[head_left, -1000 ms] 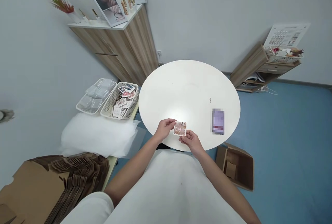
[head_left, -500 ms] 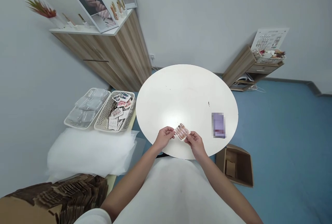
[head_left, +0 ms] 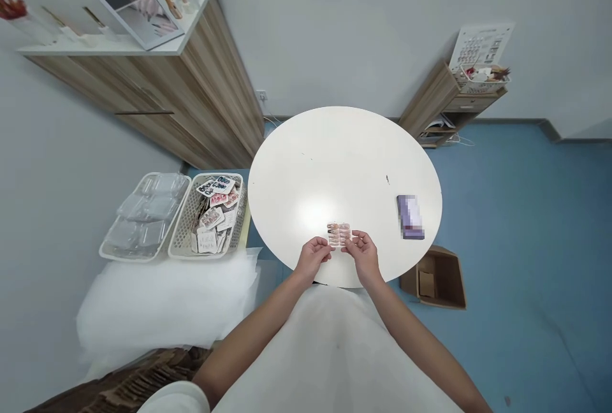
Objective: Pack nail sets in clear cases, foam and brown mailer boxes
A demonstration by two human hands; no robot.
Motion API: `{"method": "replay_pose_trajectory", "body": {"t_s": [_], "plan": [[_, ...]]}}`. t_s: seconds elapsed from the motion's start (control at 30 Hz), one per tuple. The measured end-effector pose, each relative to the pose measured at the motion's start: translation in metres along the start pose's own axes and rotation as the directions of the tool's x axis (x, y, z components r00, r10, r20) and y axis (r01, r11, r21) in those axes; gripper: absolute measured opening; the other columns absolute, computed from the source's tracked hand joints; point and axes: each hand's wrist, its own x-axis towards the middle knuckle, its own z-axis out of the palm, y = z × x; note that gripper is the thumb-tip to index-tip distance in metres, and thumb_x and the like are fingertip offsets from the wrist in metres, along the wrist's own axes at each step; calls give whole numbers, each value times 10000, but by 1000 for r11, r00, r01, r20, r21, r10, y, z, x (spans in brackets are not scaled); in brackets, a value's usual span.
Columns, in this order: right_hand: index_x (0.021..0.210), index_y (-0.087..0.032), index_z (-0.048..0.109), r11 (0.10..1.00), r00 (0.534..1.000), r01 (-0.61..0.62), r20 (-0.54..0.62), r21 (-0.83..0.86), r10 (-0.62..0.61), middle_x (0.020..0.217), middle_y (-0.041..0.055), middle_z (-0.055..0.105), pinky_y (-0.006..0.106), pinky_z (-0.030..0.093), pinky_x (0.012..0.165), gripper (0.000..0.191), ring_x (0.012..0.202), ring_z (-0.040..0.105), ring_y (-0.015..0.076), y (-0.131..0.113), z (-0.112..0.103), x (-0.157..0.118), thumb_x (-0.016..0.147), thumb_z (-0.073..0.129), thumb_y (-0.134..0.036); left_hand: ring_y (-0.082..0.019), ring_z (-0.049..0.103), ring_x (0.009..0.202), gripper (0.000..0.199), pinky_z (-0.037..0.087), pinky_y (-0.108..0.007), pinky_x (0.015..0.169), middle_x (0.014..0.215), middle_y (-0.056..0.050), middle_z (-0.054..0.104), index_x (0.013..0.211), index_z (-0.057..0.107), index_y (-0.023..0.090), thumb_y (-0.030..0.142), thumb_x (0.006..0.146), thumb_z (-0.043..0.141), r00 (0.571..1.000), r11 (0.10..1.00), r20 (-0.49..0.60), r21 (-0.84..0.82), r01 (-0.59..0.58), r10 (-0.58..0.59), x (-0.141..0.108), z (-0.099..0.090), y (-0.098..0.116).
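Note:
A small card of press-on nails (head_left: 339, 233), pinkish with a darker nail on its left side, is held just above the near part of the white oval table (head_left: 335, 158). My right hand (head_left: 364, 257) pinches its right edge between thumb and fingers. At the card's lower left corner, the fingertips of my left hand (head_left: 313, 259) are closed on the edge. The nails lie in two columns facing up. A purple box (head_left: 410, 217), partly pixelated, rests on the table to the right.
Left of the table, a white basket (head_left: 174, 234) holds several nail cards, beside a tray of clear plastic packs (head_left: 150, 209). White foam sheets (head_left: 167, 304) and brown cardboard (head_left: 143, 387) are nearer. An opened carton (head_left: 449, 279) stands on the floor at right. Wooden cabinets (head_left: 224, 81) line the wall.
The nail card has turned from a slant to nearly square with my body. Both hands have shifted slightly right with it. The whole view has tilted and moved a little.

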Motion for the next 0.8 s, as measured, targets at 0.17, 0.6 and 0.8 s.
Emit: {"method": "replay_pose_trajectory", "body": {"t_s": [0.17,0.6,0.8], "plan": [[858,-199,560,994,996,77,-48,-80,-81,641,-41,545,300,461,620,295,561,550,109,-12,-13,8,651,654,-387,-108,554,673,219,399,-229,624,780,-26,618,792,569,180,335,645,617,999,988,35,153,4,-9,-1,-3,12],[825,-195,644,975,977,55,211,-215,-9,638,2,594,293,422,602,297,602,515,129,-41,-39,38,627,662,-416,-131,559,648,276,437,-273,659,691,-31,609,857,614,154,384,705,591,979,930,163,324,-174,126,22,21,29],[1004,-223,574,982,968,52,251,-183,-5,823,22,606,306,445,712,394,729,558,136,-38,-57,42,662,634,-409,-101,535,572,260,444,-265,641,639,-3,574,755,572,152,402,691,605,996,972,34,217,-86,81,18,35,13]]}}
